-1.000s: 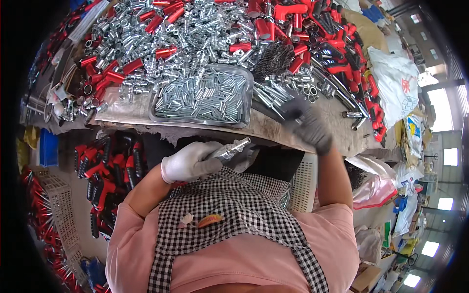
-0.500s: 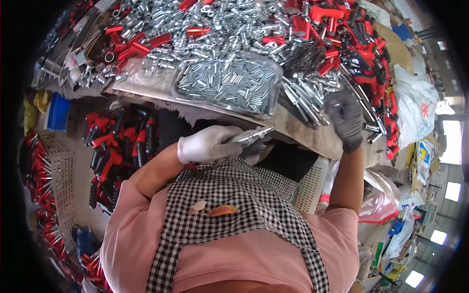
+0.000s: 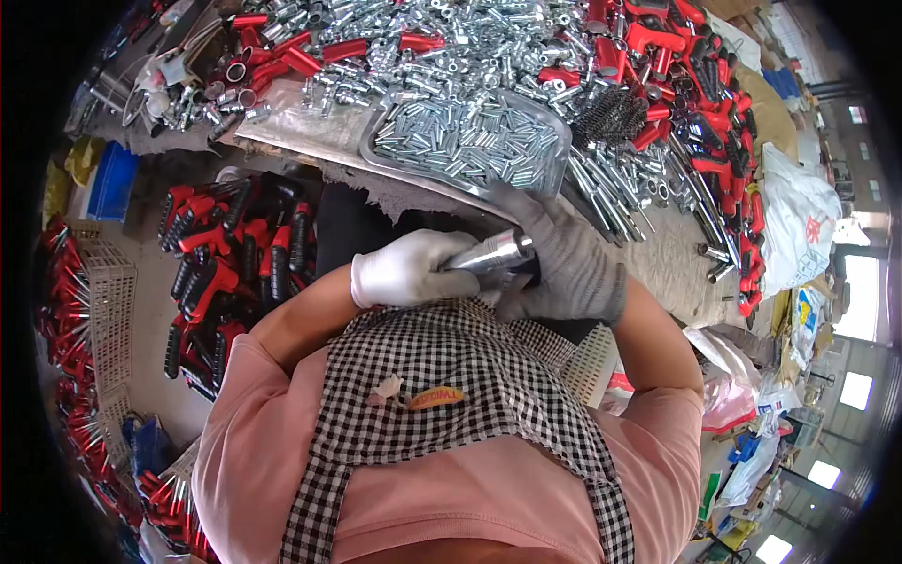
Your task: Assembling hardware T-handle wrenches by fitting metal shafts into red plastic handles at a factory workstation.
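Observation:
My left hand (image 3: 406, 270), in a white glove, is closed around a shiny silver metal cylinder (image 3: 493, 254) just above my checked apron. The cylinder lies tilted, its wider end towards the right. My right hand (image 3: 568, 263), in a grey glove, is at that wider end. Its fingers reach up past the cylinder towards the tray edge, with the thumb below, apart from each other. Whether its palm touches the metal is hard to make out. Just beyond the hands, a clear plastic tray (image 3: 368, 150) holds many short metal pins (image 3: 460, 141).
Loose metal fittings (image 3: 470, 42) heap across the bench's back, with red tubes among them. Long silver rods (image 3: 601, 193) lie right of the tray. Red and black tool handles (image 3: 719, 141) pile at the far right; more handles (image 3: 221, 254) lie below left, near a beige crate (image 3: 113, 320).
My right hand has moved left and nearer, from the rods to the cylinder. More of the cylinder's wide end now shows. My left hand stays almost where it was.

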`<state>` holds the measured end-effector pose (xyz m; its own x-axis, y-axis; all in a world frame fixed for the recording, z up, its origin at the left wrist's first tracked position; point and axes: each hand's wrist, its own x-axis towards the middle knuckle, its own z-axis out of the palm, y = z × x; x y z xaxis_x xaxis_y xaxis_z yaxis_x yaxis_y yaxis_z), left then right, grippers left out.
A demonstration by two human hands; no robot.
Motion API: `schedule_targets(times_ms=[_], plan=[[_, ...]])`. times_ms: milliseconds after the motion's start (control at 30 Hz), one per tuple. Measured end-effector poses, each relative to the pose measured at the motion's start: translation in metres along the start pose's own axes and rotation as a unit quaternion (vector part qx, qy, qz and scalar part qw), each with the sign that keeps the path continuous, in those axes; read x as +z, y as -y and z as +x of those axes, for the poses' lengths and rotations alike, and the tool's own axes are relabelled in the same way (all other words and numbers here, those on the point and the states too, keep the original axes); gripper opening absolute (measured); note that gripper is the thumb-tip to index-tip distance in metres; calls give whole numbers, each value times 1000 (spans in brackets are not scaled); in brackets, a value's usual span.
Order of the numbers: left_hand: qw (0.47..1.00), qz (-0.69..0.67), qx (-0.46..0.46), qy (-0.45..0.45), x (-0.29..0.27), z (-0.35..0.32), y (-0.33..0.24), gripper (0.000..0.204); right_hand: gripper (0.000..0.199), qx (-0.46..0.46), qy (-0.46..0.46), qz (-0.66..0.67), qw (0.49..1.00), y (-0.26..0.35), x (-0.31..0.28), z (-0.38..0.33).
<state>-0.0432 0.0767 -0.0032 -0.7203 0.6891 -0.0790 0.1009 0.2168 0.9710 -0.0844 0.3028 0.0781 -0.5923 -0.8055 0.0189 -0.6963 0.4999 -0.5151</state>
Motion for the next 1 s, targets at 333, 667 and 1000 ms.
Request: schedule_targets(times_ms=[333,667,1000], plan=[[977,-192,-39,-84,-5,-12,-12,18,66,38,-110,91,989,-24,3,-14],[996,-29,57,-60,1,-7,1,21,67,64,-7,114,991,-5,-7,-5],[998,-18,40,-47,6,-7,-3,29,71,33,-83,94,992,-18,-6,-8]])
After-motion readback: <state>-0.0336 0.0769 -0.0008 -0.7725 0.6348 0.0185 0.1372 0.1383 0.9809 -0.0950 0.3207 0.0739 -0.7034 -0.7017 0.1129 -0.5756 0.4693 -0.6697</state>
